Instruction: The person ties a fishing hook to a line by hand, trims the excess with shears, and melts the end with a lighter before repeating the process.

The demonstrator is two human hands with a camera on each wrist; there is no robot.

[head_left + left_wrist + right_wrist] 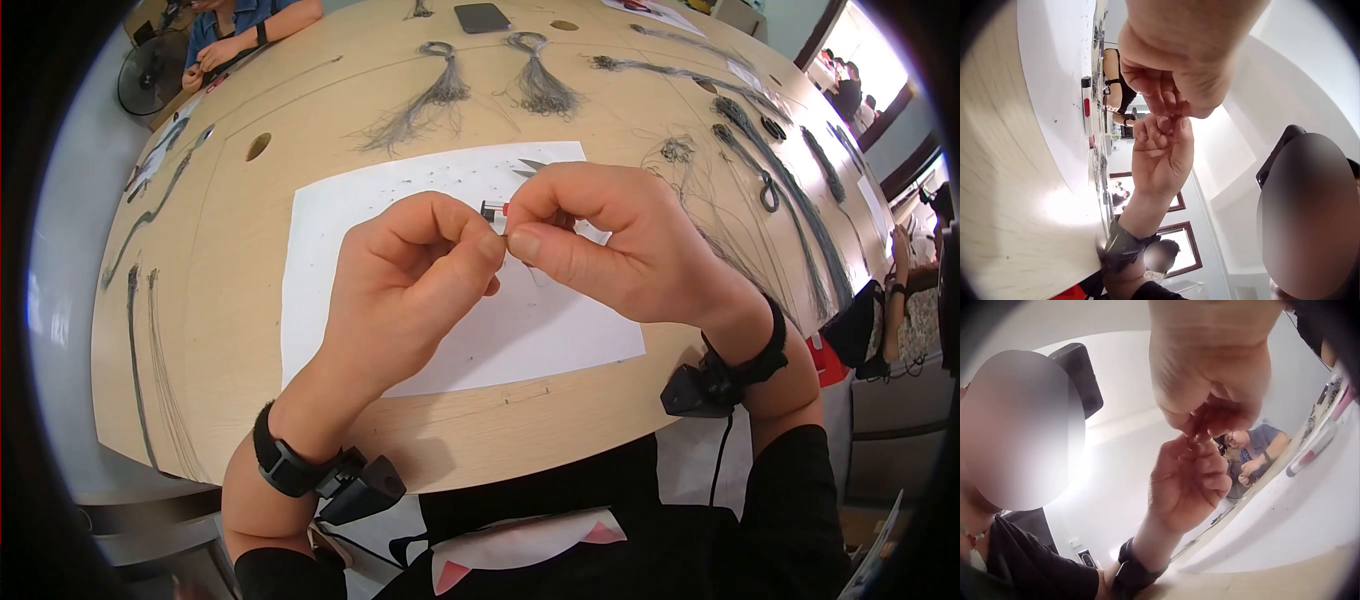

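Note:
Both hands meet above a white paper sheet (450,350) in the head view. Thumb and forefinger of the left hand (415,280) pinch something very small and dark, and the right hand (610,240) pinches at the same spot, fingertips almost touching. What they hold is mostly hidden; a thin strand seems to hang below. In the left wrist view the left hand (1179,56) is above and the right hand (1163,162) below, tips together. The right wrist view has the right hand (1210,369) over the left hand (1188,484). A marker (1087,112) lies on the paper beyond them.
Grey wire bundles (545,85) lie along the table's far side, with more strands (790,190) at right and thin ones (135,350) at left. Scissor blades (530,168) show behind the right hand. Dark bits dot the paper. Another person (240,35) sits across at far left.

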